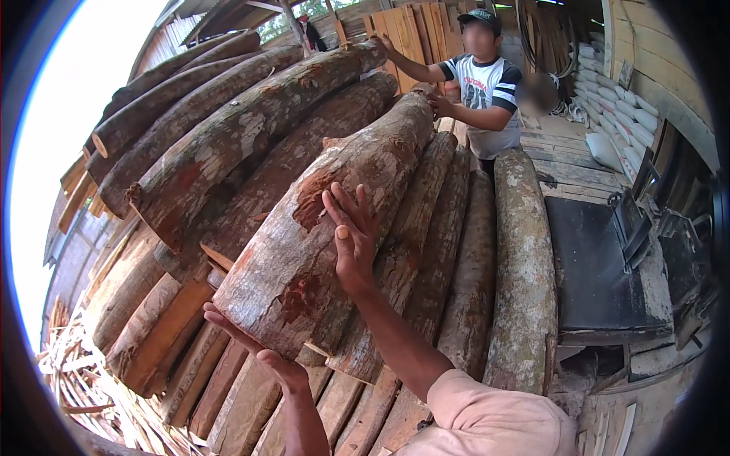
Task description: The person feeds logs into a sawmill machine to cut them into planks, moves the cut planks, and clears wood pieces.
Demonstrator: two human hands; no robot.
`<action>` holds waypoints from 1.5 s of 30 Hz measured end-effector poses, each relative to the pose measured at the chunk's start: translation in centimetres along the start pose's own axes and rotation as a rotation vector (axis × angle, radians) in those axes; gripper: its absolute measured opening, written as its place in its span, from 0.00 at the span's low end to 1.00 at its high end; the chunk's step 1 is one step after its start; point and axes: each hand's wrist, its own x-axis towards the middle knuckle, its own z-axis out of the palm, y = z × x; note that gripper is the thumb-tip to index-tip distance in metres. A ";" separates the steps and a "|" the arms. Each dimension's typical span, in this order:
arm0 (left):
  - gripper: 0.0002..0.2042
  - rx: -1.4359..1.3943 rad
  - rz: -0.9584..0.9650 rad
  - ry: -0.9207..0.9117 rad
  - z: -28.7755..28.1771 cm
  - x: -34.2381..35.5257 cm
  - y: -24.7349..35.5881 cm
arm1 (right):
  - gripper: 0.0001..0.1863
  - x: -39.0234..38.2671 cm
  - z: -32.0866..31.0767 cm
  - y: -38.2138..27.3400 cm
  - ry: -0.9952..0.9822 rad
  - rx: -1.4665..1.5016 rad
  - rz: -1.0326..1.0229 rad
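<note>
A thick bark-covered log lies slanted across the woodpile, with torn reddish patches. My left hand holds its near lower end, fingers stretched beneath the edge. My right hand is open, palm against the log's right side with fingers spread over the bark. At the far end, a co-worker in a white and dark T-shirt has one hand on this log and the other on the end of a long log higher on the pile.
More logs and split timbers surround me. At the right stand black metal machinery and stacked white sacks. Planks lean at the back; wood slivers heap at lower left. A plank floor shows behind the machinery.
</note>
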 end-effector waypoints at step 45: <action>0.35 -0.178 0.197 -0.039 -3.8 33.3 2.2 | 0.35 -16.7 -20.2 3.8 -0.571 -0.785 0.381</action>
